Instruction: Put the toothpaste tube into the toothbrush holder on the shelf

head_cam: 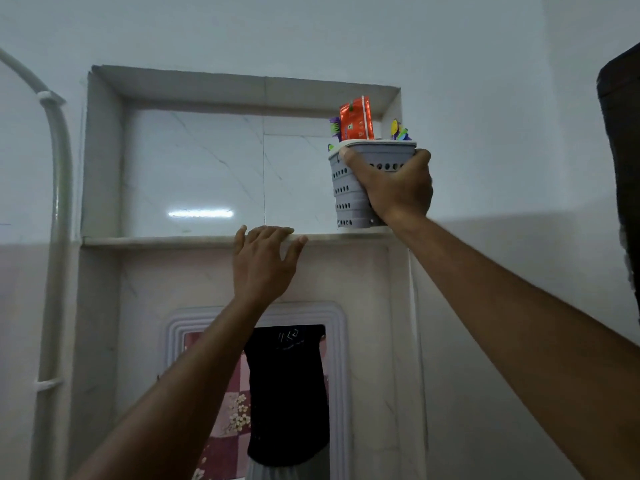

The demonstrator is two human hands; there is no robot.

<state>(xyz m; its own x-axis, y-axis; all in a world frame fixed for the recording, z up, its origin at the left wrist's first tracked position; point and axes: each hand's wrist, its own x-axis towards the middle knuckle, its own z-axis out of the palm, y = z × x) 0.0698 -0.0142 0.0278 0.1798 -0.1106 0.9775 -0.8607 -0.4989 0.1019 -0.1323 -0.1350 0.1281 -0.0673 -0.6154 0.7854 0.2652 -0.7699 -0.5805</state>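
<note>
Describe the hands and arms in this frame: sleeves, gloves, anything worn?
Both arms are bare up to the frame edge: no sleeves in view. The left hand and right hand wear no gloves. No watch, bracelet or ring shows on the sides that face the camera. No markings or cables.

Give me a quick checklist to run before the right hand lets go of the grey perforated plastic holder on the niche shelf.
1. Orange toothpaste tube inside the grey perforated plastic holder, standing above the rim: ok.
2. Holder base fully on the white marble shelf: cannot tell; it sits at the shelf's right front edge and the right hand covers part of the base.
3. Holder upright: not ok; it looks slightly tilted.
4. Right hand grip firm around the holder's upper wall: ok.
5. Left hand clear of the holder, fingers resting on the shelf edge: ok.
6. Colourful toothbrushes seated inside, none spilling out: ok.
</note>
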